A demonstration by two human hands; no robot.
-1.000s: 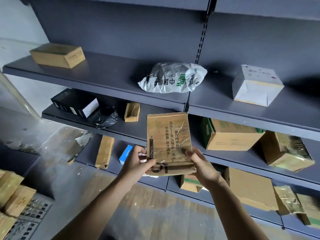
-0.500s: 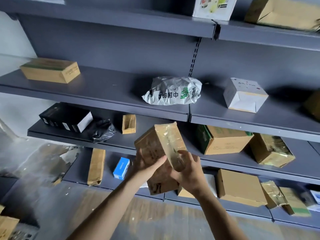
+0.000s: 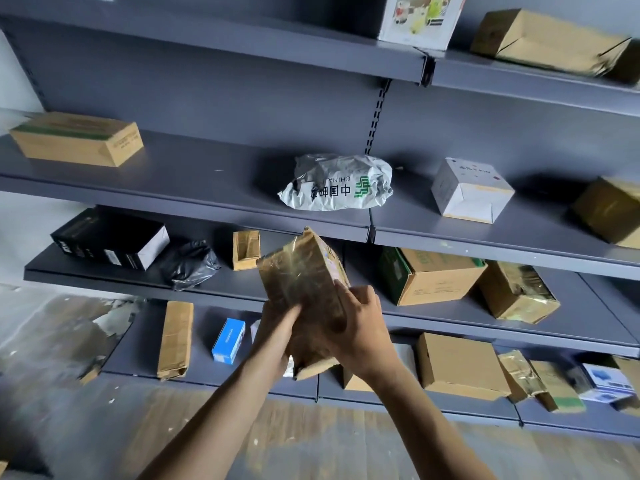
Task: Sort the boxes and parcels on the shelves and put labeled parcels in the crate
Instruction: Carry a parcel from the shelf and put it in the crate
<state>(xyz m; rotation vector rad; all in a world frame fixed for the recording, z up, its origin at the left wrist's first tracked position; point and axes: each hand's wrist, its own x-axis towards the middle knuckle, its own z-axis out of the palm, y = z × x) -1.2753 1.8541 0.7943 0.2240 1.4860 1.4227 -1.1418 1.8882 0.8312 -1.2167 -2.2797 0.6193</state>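
Box [image 3: 304, 278] taped, tilted | left hand [image 3: 277, 332], right hand [image 3: 362, 327] hold it | shelves [image 3: 207, 178] carry parcels [image 3: 336, 183]

Wood-plank floor [image 3: 329, 441] across btm of view, brown-grey, planks running away from camera, dotted w/ pale specks and scuffs. Pale wall [image 3: 14, 237] at far L edge, light grey-white, plain. Lower down on L, worn patch [image 3: 69, 337]: mottled grey surface w/ flaking, ragged light-edged bits, motion-blurred so detail unclear. Dark grey back panel [image 3: 207, 95] filling upper centre, matte, smooth. Slotted upright [image 3: 375, 123] down the panel approx mid-frame, paired slots in a vertical row, at seam btwn two bays. Small dark bracket [image 3: 427, 72] just above upright's top end.
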